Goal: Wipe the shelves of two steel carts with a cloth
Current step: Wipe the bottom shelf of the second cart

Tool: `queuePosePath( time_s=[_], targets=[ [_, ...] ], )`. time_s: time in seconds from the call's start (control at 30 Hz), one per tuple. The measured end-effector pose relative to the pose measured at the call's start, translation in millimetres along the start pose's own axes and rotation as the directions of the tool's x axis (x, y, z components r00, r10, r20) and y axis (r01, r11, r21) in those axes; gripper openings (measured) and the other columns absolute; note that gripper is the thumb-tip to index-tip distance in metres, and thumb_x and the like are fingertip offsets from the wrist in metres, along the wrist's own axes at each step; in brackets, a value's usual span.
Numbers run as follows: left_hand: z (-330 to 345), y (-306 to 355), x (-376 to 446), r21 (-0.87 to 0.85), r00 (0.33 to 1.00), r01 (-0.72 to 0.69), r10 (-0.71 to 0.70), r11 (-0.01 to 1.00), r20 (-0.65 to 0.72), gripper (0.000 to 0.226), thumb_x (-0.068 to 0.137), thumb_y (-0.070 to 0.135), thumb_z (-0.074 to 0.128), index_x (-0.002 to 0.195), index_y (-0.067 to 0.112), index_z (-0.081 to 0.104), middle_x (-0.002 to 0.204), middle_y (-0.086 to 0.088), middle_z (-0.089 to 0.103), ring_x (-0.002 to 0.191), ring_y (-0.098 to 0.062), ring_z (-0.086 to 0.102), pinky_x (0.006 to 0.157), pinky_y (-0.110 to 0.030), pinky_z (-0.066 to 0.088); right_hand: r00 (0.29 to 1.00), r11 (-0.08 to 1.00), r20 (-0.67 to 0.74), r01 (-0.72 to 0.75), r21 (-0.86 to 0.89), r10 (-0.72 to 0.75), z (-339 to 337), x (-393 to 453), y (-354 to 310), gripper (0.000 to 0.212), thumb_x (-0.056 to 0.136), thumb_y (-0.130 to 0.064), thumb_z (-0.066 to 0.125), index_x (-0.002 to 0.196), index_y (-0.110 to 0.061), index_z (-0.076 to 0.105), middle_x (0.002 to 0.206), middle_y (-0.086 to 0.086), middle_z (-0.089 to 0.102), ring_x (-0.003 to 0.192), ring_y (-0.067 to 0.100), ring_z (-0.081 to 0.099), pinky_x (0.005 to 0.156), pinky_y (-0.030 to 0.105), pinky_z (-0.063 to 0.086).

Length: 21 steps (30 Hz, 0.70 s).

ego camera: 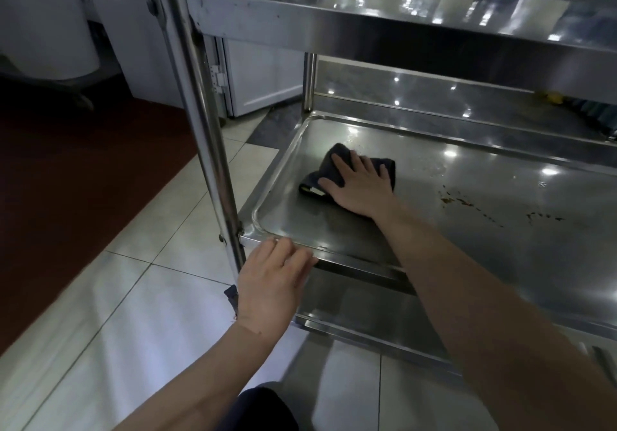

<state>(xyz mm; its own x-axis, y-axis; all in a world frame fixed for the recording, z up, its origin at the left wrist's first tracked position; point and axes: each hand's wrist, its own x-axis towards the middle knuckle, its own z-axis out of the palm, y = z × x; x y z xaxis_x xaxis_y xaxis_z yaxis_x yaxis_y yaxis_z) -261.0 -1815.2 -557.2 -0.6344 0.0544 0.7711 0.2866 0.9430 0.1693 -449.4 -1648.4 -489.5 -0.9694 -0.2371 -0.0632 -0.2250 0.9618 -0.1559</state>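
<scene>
A steel cart fills the view, with a top shelf [367, 20], a middle shelf [484, 230] and a bottom shelf [367, 324]. A dark folded cloth [337, 160] lies near the middle shelf's left end. My right hand [359, 185] presses flat on the cloth with straight fingers. My left hand [272, 280] rests on the front rim of the middle shelf by the left corner post [207, 130], fingers lightly bent over the edge. Brown stains [467, 202] speckle the middle shelf to the right of the cloth.
The cart stands on pale floor tiles [133, 297]; a dark red mat [73, 180] lies at the left. A white door [260, 73] and a white cylinder [43, 20] stand behind. The top shelf hangs low over the middle shelf.
</scene>
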Motion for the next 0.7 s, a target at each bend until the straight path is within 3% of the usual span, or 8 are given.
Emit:
queuePosePath(
  time_s=[0.13, 0.23, 0.33, 0.57, 0.7],
  targets=[
    [1, -1, -1, -0.033, 0.998, 0.024, -0.026, 0.999, -0.053, 0.022, 0.099, 0.026, 0.067, 0.081, 0.013, 0.070, 0.077, -0.002, 0.057, 0.070, -0.024, 0.051, 0.062, -0.030, 0.042, 0.986, 0.987, 0.050, 0.158, 0.039, -0.160, 9, -18, -37, 0.068, 0.102, -0.072, 0.018, 0.165, -0.047, 0.009, 0.177, -0.002, -0.004, 0.162, 0.023, -0.003, 0.128, 0.056, -0.003],
    [2, -1, -2, -0.057, 0.996, -0.010, 0.005, 0.998, -0.093, 0.024, 0.099, 0.028, 0.068, 0.081, 0.012, 0.072, 0.077, -0.003, 0.059, 0.069, -0.024, 0.052, 0.064, -0.030, 0.039, 0.977, 0.981, 0.084, 0.193, 0.035, -0.196, 12, -42, -24, 0.060, 0.107, -0.062, 0.016, 0.164, -0.050, 0.006, 0.176, -0.003, -0.005, 0.162, 0.019, -0.005, 0.129, 0.053, -0.003],
    [5, -2, -2, -0.072, 0.995, -0.016, 0.009, 0.997, -0.095, 0.025, 0.097, 0.028, 0.070, 0.077, 0.012, 0.070, 0.077, -0.003, 0.060, 0.069, -0.025, 0.052, 0.064, -0.031, 0.039, 0.974, 0.978, 0.086, 0.210, -0.009, -0.209, 11, -57, 2, 0.060, 0.106, -0.064, 0.019, 0.163, -0.052, 0.003, 0.176, -0.006, -0.005, 0.162, 0.017, -0.004, 0.130, 0.050, 0.000],
    [8, -2, -3, -0.077, 0.996, -0.027, 0.020, 0.997, -0.091, 0.022, 0.096, 0.023, 0.071, 0.078, 0.011, 0.069, 0.075, -0.005, 0.057, 0.069, -0.027, 0.053, 0.067, -0.037, 0.049, 0.996, 0.996, 0.007, 0.084, -0.023, -0.083, 5, -2, 14, 0.067, 0.103, -0.071, 0.020, 0.165, -0.047, 0.010, 0.176, -0.006, 0.003, 0.162, 0.018, 0.004, 0.129, 0.050, 0.004],
    [8, 1, -4, -0.090, 0.994, -0.027, 0.017, 0.996, -0.110, 0.020, 0.097, 0.017, 0.069, 0.078, 0.010, 0.071, 0.076, -0.003, 0.060, 0.069, -0.025, 0.053, 0.086, -0.035, 0.051, 0.999, 0.999, 0.016, 0.046, 0.006, -0.046, 7, 43, -4, 0.067, 0.103, -0.068, 0.018, 0.166, -0.045, 0.010, 0.177, -0.003, -0.001, 0.162, 0.022, -0.003, 0.128, 0.052, -0.003]
  ],
)
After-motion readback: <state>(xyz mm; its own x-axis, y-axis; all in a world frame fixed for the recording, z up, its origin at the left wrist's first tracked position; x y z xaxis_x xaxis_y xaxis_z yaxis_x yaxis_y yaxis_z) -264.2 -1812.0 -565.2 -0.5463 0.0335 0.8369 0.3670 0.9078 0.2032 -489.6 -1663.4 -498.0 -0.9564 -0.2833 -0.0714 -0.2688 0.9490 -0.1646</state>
